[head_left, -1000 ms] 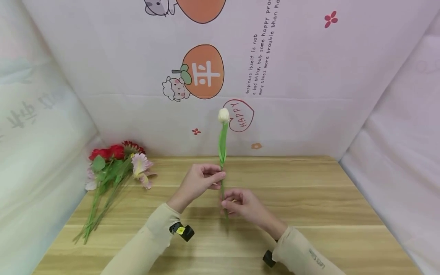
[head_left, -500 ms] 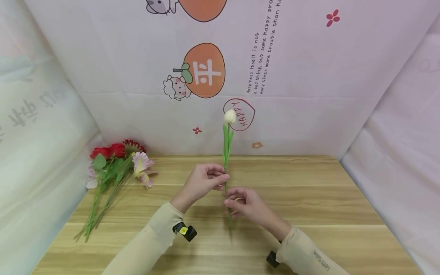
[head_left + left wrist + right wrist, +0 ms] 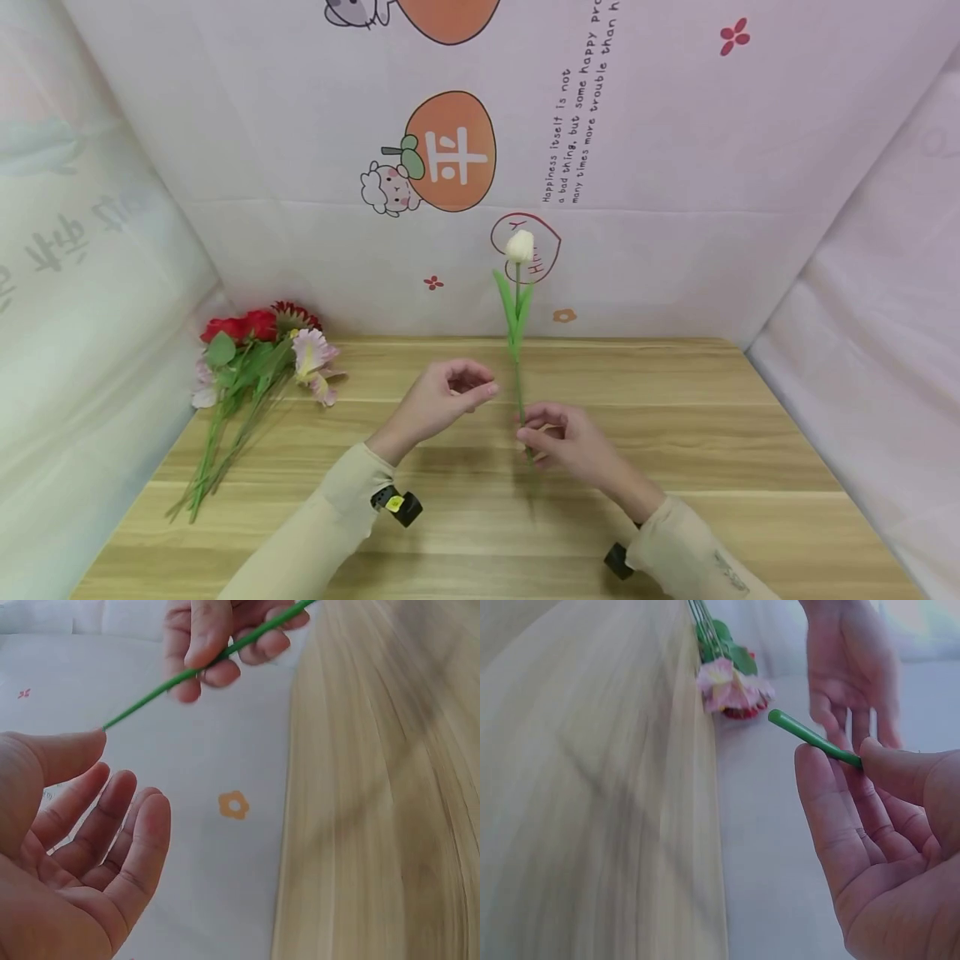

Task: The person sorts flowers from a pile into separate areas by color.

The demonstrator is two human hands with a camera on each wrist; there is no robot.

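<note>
The white tulip (image 3: 516,333) stands nearly upright above the surface (image 3: 697,458), its lower stem pinched by the right hand (image 3: 570,437); the left hand (image 3: 437,400) is apart from it, fingers loosely curved. It looks artificial, so probably light, with a smooth, springy stem that could twist in a fingertip pinch. The bare stem below the 2 leaves seems the best hold; the bloom (image 3: 520,247) looks easier to crease. On the backdrop (image 3: 660,150), an orange fruit (image 3: 450,117) bears "平", and 3 lines read "Happiness itself is not", "a bad thing, but some happy pro…", "many times more trouble than h…". The right sleeve (image 3: 686,546) carries unreadable lettering.
</note>
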